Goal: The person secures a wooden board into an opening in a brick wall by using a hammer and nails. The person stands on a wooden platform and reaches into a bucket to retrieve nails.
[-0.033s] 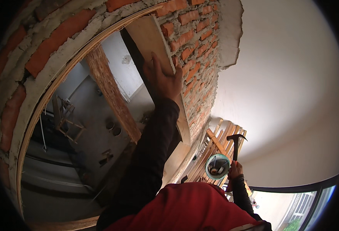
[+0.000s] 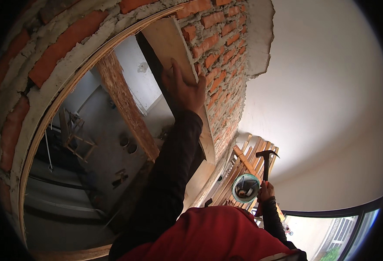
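My left hand (image 2: 188, 90) is wrapped over the edge of a pale wooden board (image 2: 170, 40), its thumb lying along the board's face. This board stands on edge against the brick wall (image 2: 219, 39), beside the opening. Low on the right, my right hand (image 2: 266, 191) grips a claw hammer (image 2: 266, 164) by its handle, dark head raised and apart from the board. Part of the handle is hidden in the fist. Below the hammer, a round bucket (image 2: 234, 193) with several small items inside stands on wooden slats (image 2: 226, 187).
A curved wooden edge (image 2: 48, 111) borders the opening on the left. Across the opening runs a rough timber post (image 2: 126, 108); far below it is a floor (image 2: 106, 130) with a wooden frame (image 2: 79, 141) and buckets. At right are a white wall (image 2: 322, 108) and a window (image 2: 330, 228).
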The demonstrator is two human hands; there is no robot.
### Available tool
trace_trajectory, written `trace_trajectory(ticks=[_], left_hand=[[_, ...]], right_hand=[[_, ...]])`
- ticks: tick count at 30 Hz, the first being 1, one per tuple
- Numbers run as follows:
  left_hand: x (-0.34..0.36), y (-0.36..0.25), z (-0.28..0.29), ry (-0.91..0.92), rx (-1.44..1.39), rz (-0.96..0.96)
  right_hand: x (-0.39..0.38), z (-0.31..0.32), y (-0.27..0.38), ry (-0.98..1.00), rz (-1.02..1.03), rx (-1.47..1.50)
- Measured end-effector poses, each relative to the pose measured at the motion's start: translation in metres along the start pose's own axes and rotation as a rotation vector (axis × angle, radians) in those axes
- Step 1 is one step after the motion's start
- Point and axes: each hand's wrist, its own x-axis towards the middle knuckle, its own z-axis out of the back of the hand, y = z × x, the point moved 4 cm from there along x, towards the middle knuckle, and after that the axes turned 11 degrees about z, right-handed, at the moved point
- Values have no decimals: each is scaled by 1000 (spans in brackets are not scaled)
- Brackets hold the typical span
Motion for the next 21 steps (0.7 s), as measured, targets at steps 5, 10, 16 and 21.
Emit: trace_trajectory(ticks=[5, 10, 16, 21], left_hand=[[1, 1, 0, 63, -48, 25], [1, 0, -3, 78, -61, -22], [0, -8, 10, -63, 62, -21], [1, 16, -4, -116, -137, -198]], right_hand=[[-2, -26, 79, 6, 240, -166], [-9, -76, 216, 142, 659, -286], [-24, -164, 379, 455, 1136, -472], [-18, -215, 447, 522, 1353, -546]])
